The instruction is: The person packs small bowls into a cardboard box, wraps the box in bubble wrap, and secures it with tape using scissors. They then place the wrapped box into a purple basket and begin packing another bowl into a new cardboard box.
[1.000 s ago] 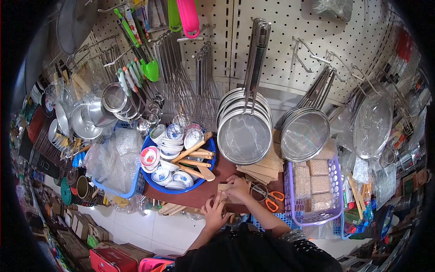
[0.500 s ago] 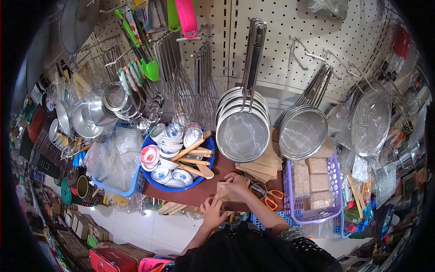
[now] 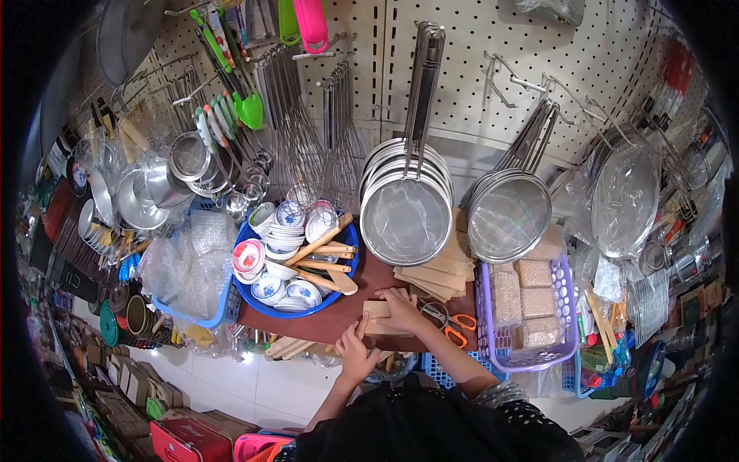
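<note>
At lower centre, the right hand (image 3: 402,312) grasps a small tan cardboard piece (image 3: 376,309) over the reddish-brown worktop (image 3: 319,326), apparently steadying it, the left hand (image 3: 356,359) close beside, its grip unclear.

Single head-worn view from above, facing forward and down over both hands (image 3: 377,333).

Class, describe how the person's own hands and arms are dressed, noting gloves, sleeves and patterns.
The left hand and right hand wear no gloves. The right sleeve is black with white dots, ending in a greyish patterned cuff.
</note>
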Demonstrator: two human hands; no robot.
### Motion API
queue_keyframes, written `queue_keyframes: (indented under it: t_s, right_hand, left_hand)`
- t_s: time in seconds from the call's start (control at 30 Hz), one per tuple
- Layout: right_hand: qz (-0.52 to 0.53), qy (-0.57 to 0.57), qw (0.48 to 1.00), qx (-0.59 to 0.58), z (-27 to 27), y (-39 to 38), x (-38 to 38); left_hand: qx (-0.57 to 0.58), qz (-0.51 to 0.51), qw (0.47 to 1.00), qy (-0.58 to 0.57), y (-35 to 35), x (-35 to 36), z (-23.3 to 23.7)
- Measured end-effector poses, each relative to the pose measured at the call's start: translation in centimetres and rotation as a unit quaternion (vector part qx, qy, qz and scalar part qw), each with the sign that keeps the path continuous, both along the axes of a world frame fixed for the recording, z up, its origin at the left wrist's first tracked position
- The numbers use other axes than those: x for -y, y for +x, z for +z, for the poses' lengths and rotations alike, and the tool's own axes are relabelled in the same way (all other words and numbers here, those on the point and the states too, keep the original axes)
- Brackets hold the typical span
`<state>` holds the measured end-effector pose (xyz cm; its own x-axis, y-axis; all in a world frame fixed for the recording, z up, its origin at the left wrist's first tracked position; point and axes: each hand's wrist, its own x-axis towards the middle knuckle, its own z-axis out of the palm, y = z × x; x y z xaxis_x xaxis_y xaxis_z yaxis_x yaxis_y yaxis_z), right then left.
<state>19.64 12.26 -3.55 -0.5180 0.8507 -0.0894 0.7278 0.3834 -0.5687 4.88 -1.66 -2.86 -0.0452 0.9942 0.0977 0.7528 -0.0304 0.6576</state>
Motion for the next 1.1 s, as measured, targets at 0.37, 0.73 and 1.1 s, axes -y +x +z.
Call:
queue_keyframes:
  t_s: [0.37,0.73,1.1]
  right_hand:
    - [-0.016,-0.044,0.999,-0.003,-0.3,-0.6,-0.3]
    - [0.041,0.056,0.989,-0.134,2.7,1.6,1.0]
    - [-0.286,0.001,0.896,-0.338,-4.5,6.0,6.1]
  left_hand:
    - [0.056,0.006,0.998,-0.005,0.1,0.0,-0.8]
    - [0.033,-0.001,0.997,-0.066,0.0,0.2,0.2]
    - [0.568,0.106,0.817,0.004,-0.8,-3.4,-5.2]
